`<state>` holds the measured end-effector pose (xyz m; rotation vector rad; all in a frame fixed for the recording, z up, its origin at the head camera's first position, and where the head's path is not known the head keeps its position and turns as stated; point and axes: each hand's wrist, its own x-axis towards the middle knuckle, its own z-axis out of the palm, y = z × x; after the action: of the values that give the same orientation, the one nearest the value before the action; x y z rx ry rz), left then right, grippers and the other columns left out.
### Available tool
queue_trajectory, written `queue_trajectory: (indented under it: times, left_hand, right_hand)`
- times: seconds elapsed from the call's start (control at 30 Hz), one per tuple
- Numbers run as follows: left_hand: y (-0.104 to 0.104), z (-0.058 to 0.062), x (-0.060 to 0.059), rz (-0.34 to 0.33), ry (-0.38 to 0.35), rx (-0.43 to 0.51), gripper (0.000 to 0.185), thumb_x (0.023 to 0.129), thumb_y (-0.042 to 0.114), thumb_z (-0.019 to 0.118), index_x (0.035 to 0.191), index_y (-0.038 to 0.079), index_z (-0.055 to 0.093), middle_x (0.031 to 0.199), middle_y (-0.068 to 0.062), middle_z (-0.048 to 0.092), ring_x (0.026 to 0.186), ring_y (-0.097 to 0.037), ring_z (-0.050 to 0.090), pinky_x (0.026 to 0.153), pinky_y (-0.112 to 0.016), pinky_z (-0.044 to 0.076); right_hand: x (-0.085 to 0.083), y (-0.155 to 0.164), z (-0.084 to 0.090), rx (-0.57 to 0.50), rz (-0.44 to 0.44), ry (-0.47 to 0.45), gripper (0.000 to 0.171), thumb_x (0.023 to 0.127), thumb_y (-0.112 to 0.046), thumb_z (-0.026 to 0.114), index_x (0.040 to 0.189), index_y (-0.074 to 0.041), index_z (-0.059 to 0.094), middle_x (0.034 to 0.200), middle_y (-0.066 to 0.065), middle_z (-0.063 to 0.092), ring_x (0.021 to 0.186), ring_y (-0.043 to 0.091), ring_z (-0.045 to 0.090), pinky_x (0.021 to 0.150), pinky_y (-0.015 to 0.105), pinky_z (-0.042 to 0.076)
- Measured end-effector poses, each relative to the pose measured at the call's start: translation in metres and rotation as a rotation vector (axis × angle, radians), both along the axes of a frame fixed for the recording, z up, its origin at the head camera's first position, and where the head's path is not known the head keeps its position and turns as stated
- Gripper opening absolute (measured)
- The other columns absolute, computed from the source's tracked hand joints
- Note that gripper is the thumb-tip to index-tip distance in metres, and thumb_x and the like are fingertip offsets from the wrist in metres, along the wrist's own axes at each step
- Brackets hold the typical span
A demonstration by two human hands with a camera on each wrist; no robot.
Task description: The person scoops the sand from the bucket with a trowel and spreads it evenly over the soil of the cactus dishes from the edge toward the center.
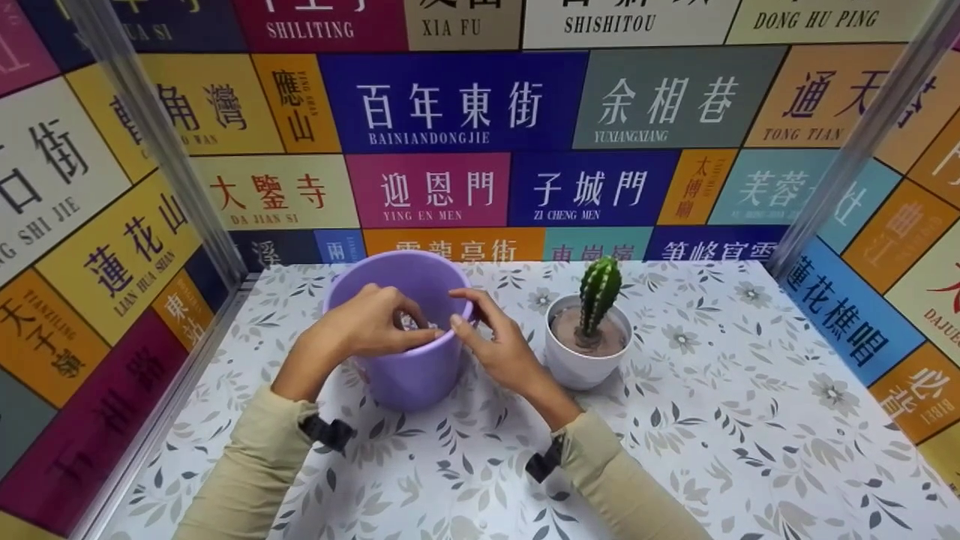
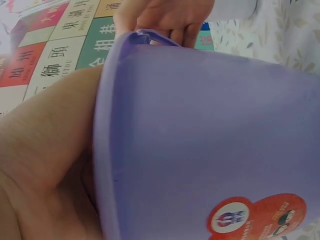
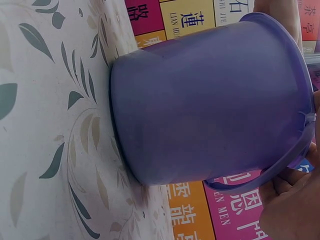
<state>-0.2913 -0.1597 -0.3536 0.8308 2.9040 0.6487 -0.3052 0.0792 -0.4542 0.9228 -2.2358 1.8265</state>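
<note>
Standing on the flowery table (image 1: pixel 465 465), the purple bucket (image 1: pixel 409 375) is just beside a white cactus pot (image 1: pixel 586 352). The left hand (image 1: pixel 367 326) pinches something small inside it. The right hand (image 1: pixel 499 341) curls its fingers on the rim.

Purple bucket (image 1: pixel 409 330) and potted cactus (image 1: pixel 589 330) block table (image 1: pixel 750 450) mid-back; front and right edge free.
</note>
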Motion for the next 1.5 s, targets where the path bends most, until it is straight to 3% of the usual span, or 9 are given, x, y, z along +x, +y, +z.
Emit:
queue_trajectory:
  times: [0.2, 0.5, 0.67, 0.77, 0.93, 1.03, 1.17, 1.27, 1.5]
  left_hand:
    - [-0.005, 0.013, 0.005, 0.076, 0.005, -0.005, 0.031, 0.097, 0.039, 0.077, 0.106, 0.011, 0.085, 0.096, -0.005, 0.083, 0.074, -0.014, 0.071, 0.072, -0.034, 0.058]
    - [-0.019, 0.028, 0.014, 0.307, -0.089, -0.028, 0.027, 0.095, 0.020, 0.075, 0.111, -0.002, 0.081, 0.112, -0.021, 0.080, 0.098, -0.031, 0.075, 0.083, -0.043, 0.065]
    - [-0.018, 0.028, 0.017, 0.323, -0.009, -0.086, 0.026, 0.089, -0.001, 0.066, 0.110, -0.003, 0.082, 0.114, -0.025, 0.079, 0.113, -0.041, 0.070, 0.097, -0.055, 0.059]
    - [-0.015, 0.026, 0.019, 0.328, 0.017, -0.114, 0.029, 0.086, -0.010, 0.066, 0.109, -0.004, 0.082, 0.114, -0.027, 0.077, 0.110, -0.042, 0.069, 0.095, -0.055, 0.060]
    - [-0.006, 0.020, 0.018, 0.390, 0.098, -0.165, 0.010, 0.091, 0.001, 0.081, 0.100, -0.001, 0.081, 0.106, -0.025, 0.077, 0.097, -0.042, 0.075, 0.081, -0.055, 0.063]
    - [0.000, 0.016, 0.011, 0.431, 0.135, -0.255, 0.015, 0.090, 0.011, 0.086, 0.099, 0.001, 0.080, 0.107, -0.026, 0.077, 0.099, -0.046, 0.076, 0.080, -0.059, 0.063]
    - [0.006, 0.008, -0.001, 0.422, 0.164, -0.394, 0.018, 0.089, 0.004, 0.079, 0.107, -0.001, 0.079, 0.112, -0.027, 0.077, 0.104, -0.047, 0.075, 0.087, -0.062, 0.062]
    - [0.006, 0.000, -0.007, 0.400, 0.184, -0.442, 0.024, 0.087, -0.003, 0.074, 0.110, -0.002, 0.079, 0.114, -0.027, 0.077, 0.107, -0.047, 0.072, 0.094, -0.064, 0.058]
    - [-0.006, -0.005, -0.008, 0.333, 0.190, -0.398, 0.022, 0.078, -0.015, 0.067, 0.089, 0.001, 0.077, 0.096, -0.022, 0.075, 0.097, -0.042, 0.068, 0.093, -0.061, 0.052]
  right_hand:
    - [-0.002, 0.000, 0.000, -0.007, 0.003, 0.013, 0.046, 0.112, -0.027, 0.061, 0.154, -0.011, 0.054, 0.157, 0.019, 0.057, 0.150, 0.038, 0.053, 0.125, 0.052, 0.042]
    - [-0.002, 0.002, 0.002, -0.033, -0.007, 0.006, 0.043, 0.111, -0.024, 0.063, 0.152, -0.015, 0.057, 0.155, 0.019, 0.059, 0.149, 0.041, 0.053, 0.124, 0.056, 0.043]
    - [-0.002, 0.003, 0.002, -0.038, -0.006, -0.003, 0.043, 0.111, -0.024, 0.063, 0.152, -0.014, 0.057, 0.156, 0.013, 0.059, 0.152, 0.040, 0.051, 0.125, 0.058, 0.041]
    - [-0.002, 0.003, 0.000, -0.043, -0.010, -0.003, 0.043, 0.110, -0.022, 0.064, 0.152, -0.015, 0.057, 0.156, 0.014, 0.059, 0.151, 0.039, 0.052, 0.124, 0.057, 0.043]
    - [0.003, 0.001, 0.004, -0.046, -0.031, -0.012, 0.042, 0.110, -0.017, 0.063, 0.151, -0.014, 0.058, 0.156, 0.020, 0.058, 0.151, 0.037, 0.052, 0.124, 0.056, 0.043]
    - [0.011, -0.001, 0.013, -0.051, -0.040, -0.024, 0.041, 0.109, -0.014, 0.063, 0.150, -0.010, 0.058, 0.154, 0.022, 0.058, 0.151, 0.039, 0.052, 0.125, 0.055, 0.042]
    - [0.018, -0.002, 0.022, -0.062, -0.046, -0.026, 0.041, 0.109, -0.011, 0.061, 0.149, -0.004, 0.057, 0.155, 0.025, 0.058, 0.152, 0.039, 0.052, 0.125, 0.055, 0.041]
    - [0.015, -0.003, 0.018, -0.052, -0.052, -0.030, 0.042, 0.109, -0.013, 0.062, 0.150, -0.005, 0.057, 0.155, 0.021, 0.058, 0.152, 0.035, 0.052, 0.125, 0.054, 0.043]
    - [0.002, -0.005, -0.001, -0.033, -0.040, -0.033, 0.043, 0.110, -0.017, 0.063, 0.152, -0.010, 0.057, 0.155, 0.016, 0.059, 0.152, 0.036, 0.052, 0.121, 0.051, 0.047]
